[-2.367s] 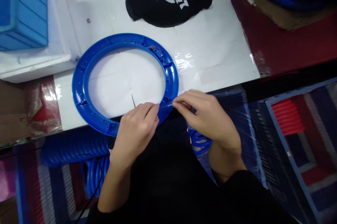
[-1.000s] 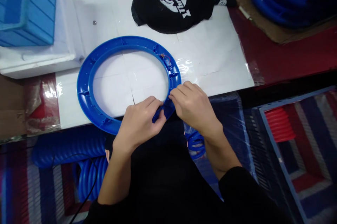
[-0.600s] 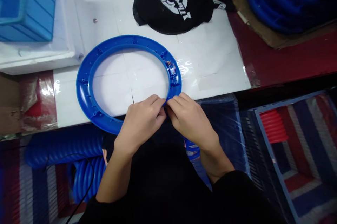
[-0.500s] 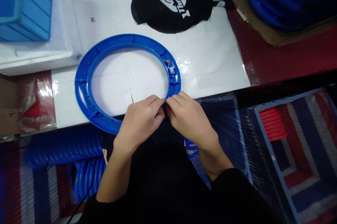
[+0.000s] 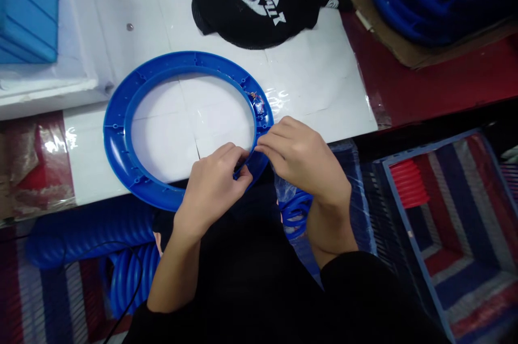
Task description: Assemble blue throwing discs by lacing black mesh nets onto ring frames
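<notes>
A blue plastic ring (image 5: 117, 152), hollow side up, lies on the white table with its near edge overhanging. Small ribs and screw posts line its channel. A small electronic module with thin wires (image 5: 257, 104) sits in the channel at the right. My left hand (image 5: 216, 185) is closed on the ring's near right part, thumb and fingers curled at the rim. My right hand (image 5: 303, 158) is pinched over the ring just below the module. Whatever its fingertips hold, if anything, is too small to make out.
Black mesh fabric with white print (image 5: 254, 4) lies at the back of the table (image 5: 315, 90). A blue bin (image 5: 30, 9) stands on white foam (image 5: 84, 63) at left. Blue rings (image 5: 416, 4) are stacked at back right. A crate (image 5: 408, 236) with red rings stands lower right.
My right hand has moved up and right, away from my left hand, and its fingertips now pinch over the ring. My left hand stays at the rim. The whole view has shifted slightly.
</notes>
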`<action>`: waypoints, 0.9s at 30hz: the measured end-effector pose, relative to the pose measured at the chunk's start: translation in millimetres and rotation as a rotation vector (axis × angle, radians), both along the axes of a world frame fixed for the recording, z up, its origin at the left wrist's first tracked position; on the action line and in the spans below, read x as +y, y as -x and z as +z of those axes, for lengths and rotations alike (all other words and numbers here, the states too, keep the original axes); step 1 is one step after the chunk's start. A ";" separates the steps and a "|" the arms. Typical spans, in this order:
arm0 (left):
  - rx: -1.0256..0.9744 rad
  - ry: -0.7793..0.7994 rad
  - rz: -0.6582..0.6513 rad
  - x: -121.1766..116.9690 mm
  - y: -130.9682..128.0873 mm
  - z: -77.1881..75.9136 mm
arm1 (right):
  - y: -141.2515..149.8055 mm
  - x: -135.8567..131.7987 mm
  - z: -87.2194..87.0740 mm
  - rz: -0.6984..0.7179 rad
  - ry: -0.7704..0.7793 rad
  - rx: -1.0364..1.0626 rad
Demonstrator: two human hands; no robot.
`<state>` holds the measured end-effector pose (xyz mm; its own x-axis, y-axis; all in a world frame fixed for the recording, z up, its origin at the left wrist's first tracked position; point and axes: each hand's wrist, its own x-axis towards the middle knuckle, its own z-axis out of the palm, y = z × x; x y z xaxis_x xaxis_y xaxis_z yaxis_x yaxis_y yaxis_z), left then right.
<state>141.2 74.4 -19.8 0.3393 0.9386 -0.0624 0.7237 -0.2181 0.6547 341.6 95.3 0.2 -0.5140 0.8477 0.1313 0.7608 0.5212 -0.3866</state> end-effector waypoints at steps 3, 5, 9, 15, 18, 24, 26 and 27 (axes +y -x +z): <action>0.000 -0.034 -0.026 0.5 1.4 -0.9 | 0.6 5.1 -6.7 -0.008 0.010 0.074; -0.005 -0.054 -0.066 1.6 3.4 -1.9 | -1.2 8.3 -8.8 -0.016 0.018 0.095; -0.029 -0.076 -0.130 4.8 9.2 -5.1 | -1.3 12.9 -8.5 -0.007 0.054 0.055; -0.007 -0.039 -0.202 4.8 19.0 0.5 | 13.3 -4.8 -10.9 -0.093 0.048 -0.084; 0.095 -0.044 -0.227 4.2 14.2 9.8 | 21.3 -17.8 -14.3 -0.146 0.013 -0.109; 0.367 -0.087 -0.146 8.8 -12.8 15.0 | 28.7 -28.6 -15.7 -0.215 0.021 -0.125; 0.340 -0.106 -0.134 9.3 -14.7 11.1 | 23.1 -27.9 -13.0 -0.161 0.088 -0.085; 0.319 -0.116 -0.130 9.1 -13.8 8.9 | 18.6 -26.9 -11.1 -0.107 0.140 -0.047</action>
<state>155.0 83.6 -10.9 0.4365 0.8961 -0.0803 0.8491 -0.3808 0.3660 323.0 68.4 -10.9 -0.4231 0.9060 -0.0138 0.8280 0.3804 -0.4120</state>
